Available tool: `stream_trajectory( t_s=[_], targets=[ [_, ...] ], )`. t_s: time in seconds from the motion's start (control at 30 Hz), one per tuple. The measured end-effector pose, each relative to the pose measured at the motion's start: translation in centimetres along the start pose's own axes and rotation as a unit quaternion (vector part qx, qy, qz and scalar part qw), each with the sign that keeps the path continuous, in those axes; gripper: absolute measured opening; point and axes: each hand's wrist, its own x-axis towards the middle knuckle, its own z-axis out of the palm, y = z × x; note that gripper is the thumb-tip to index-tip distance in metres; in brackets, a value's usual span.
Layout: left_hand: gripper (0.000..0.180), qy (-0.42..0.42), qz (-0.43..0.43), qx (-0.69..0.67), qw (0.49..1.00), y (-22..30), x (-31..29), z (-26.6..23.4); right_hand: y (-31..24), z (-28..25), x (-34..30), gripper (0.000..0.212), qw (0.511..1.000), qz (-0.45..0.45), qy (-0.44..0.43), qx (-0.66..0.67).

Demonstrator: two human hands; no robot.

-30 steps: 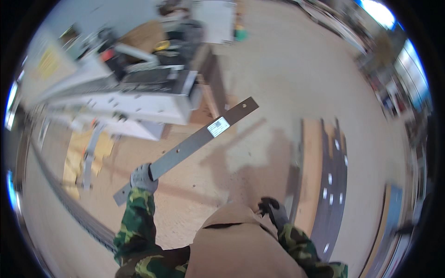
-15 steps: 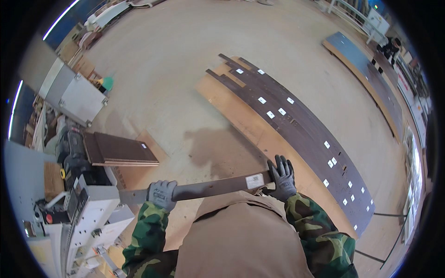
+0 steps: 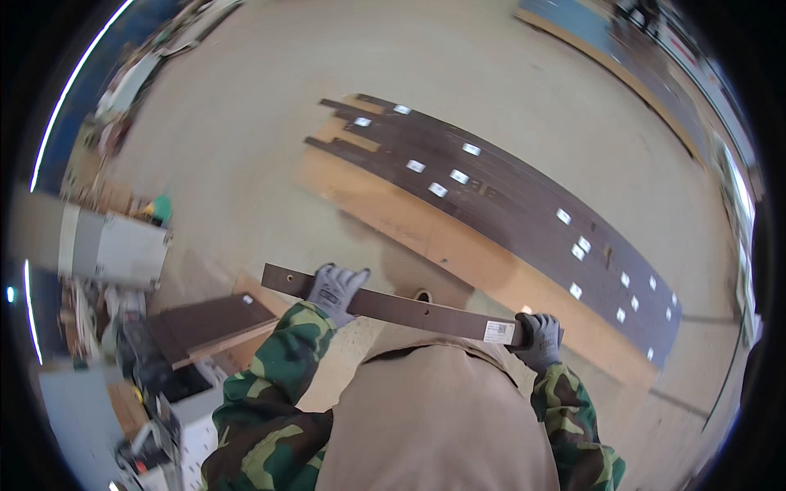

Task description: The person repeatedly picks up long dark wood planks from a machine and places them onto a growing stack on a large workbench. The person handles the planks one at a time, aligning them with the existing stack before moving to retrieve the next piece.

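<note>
A long, narrow dark brown board strip (image 3: 401,311) with small round holes and a white label near its right end lies across in front of me, tilted a little down to the right. My left hand (image 3: 334,293), in a grey glove, is closed around it a short way in from its left end. At the right end, beside the label, my right hand (image 3: 540,340) grips it, gloved in grey too. Beyond the strip, several dark brown panels (image 3: 524,213) with white labels lie side by side on a light brown board (image 3: 393,214).
To the left stand a white-and-grey machine (image 3: 196,425) and stacked dark panels (image 3: 213,327). A grey cabinet (image 3: 131,250) is farther left. At the far right is another platform with a blue-grey sheet (image 3: 565,18), a person (image 3: 643,15) beside it.
My view has swung to the right, away from the machine. The strip has come away from beside the machine, its left end now in sight, still between both hands.
</note>
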Motion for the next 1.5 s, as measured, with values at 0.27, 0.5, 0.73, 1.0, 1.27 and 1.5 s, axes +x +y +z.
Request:
stream_trajectory(
  t_s=[0.27,0.5,0.73,1.0,1.27,1.5],
  targets=[
    [0.074,-0.12,0.089,0.015,0.989,-7.0,12.6,3.0,3.4,-1.5,-3.3,0.071,0.986,0.155,0.03,-0.056],
    [0.044,-0.153,0.164,-0.028,0.974,7.0,19.7,1.6,8.8,1.6,-11.3,0.101,0.866,0.424,0.255,-0.075],
    [0.056,-0.213,0.173,0.016,0.961,29.5,23.7,3.2,14.6,7.7,-17.7,0.071,0.619,0.501,0.314,0.517],
    [0.061,-0.289,0.232,-0.028,0.928,50.4,26.4,2.9,24.1,2.9,-18.0,0.047,0.308,0.421,0.359,0.774],
    [0.082,-0.346,0.257,-0.045,0.901,59.2,35.2,7.1,37.4,4.3,-17.1,0.035,0.297,0.521,0.437,0.671],
    [0.093,-0.227,0.205,-0.148,0.94,60.8,40.4,11.4,54.5,10.1,-22.1,0.033,0.404,0.682,0.424,0.438]
  ],
)
